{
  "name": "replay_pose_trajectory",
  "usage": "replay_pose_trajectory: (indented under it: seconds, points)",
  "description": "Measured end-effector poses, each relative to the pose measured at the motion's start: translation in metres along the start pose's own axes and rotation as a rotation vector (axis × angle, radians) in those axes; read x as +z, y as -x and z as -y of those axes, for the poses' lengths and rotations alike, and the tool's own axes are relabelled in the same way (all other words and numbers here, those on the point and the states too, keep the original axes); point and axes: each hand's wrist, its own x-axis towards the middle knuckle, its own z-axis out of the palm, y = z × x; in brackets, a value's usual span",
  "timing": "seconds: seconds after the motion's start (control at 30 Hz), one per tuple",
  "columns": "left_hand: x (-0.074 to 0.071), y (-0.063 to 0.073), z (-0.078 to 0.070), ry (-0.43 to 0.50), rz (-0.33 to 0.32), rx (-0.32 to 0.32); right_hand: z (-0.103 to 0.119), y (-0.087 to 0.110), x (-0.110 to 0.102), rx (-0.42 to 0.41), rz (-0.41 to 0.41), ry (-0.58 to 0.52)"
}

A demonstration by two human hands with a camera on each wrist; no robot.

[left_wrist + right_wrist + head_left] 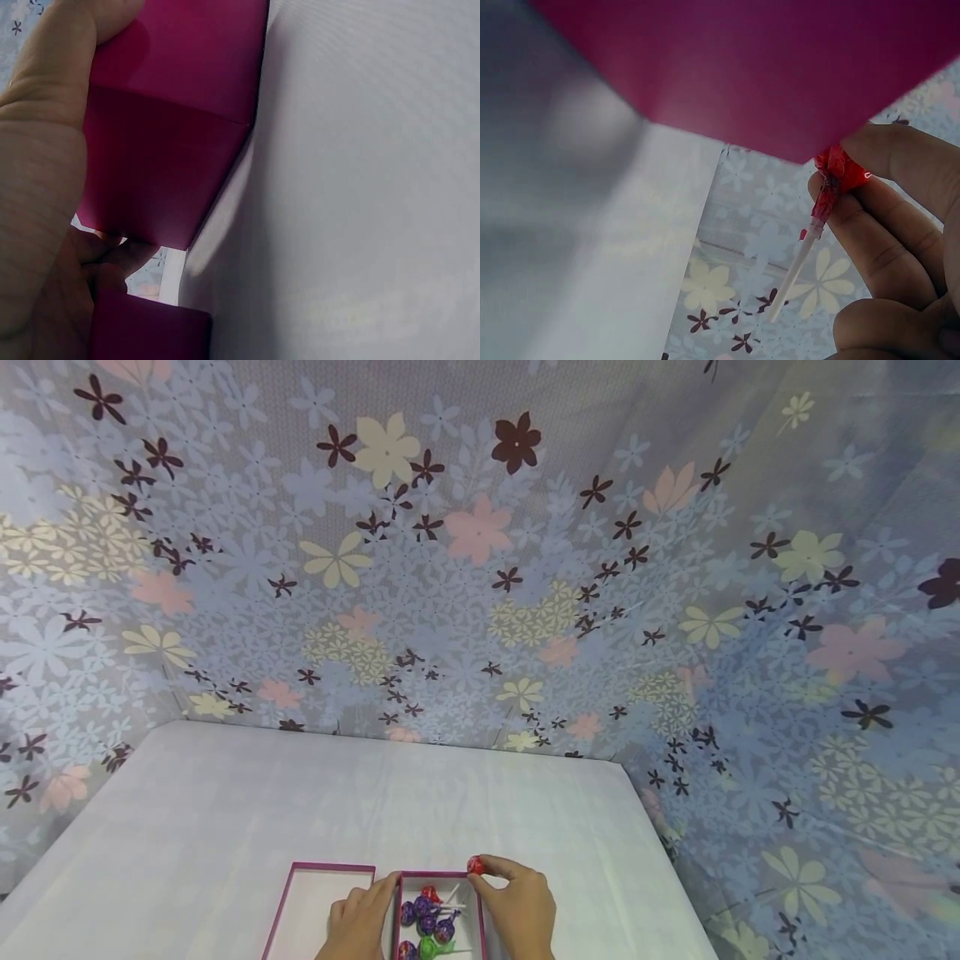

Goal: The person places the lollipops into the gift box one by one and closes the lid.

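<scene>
My right hand (521, 906) pinches a red-wrapped lollipop (475, 865) between thumb and fingertips, at the far right corner of a pink-edged box (482, 918). Its white stick (791, 277) points down in the right wrist view. My left hand (358, 920) holds the box at its left side, the thumb (56, 60) against a magenta wall and the fingers reaching along another. Inside the box lie several purple-wrapped lollipops (426, 925), a green one (429, 948) and a red one (430, 894).
Left of the box lies a second pink-rimmed white tray or lid (333, 867), partly covered by my left hand. Both stand near the front of a white-covered table (360, 802). Flower-patterned cloth (450, 610) hangs behind the table and along its right side.
</scene>
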Motion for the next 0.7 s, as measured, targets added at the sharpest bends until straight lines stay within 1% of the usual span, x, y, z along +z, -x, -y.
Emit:
replay_pose_trajectory:
  seconds: [0.17, 0.3, 0.43, 0.53, 0.7]
  points:
    - [-0.001, 0.000, -0.001, -0.002, 0.006, -0.003, 0.006, 0.003, 0.003, -0.024, 0.033, -0.001]
    - [-0.001, 0.000, 0.001, 0.006, 0.012, -0.004, 0.012, 0.006, 0.008, -0.016, 0.065, 0.005]
    - [-0.002, -0.001, 0.002, 0.016, 0.030, -0.018, 0.018, 0.010, 0.010, -0.015, 0.096, -0.013]
    - [-0.003, 0.000, 0.001, 0.022, 0.033, -0.020, 0.020, 0.011, 0.013, -0.042, 0.110, -0.015]
    - [-0.002, 0.001, 0.000, 0.020, 0.012, -0.006, 0.021, 0.013, 0.018, -0.110, 0.123, -0.036]
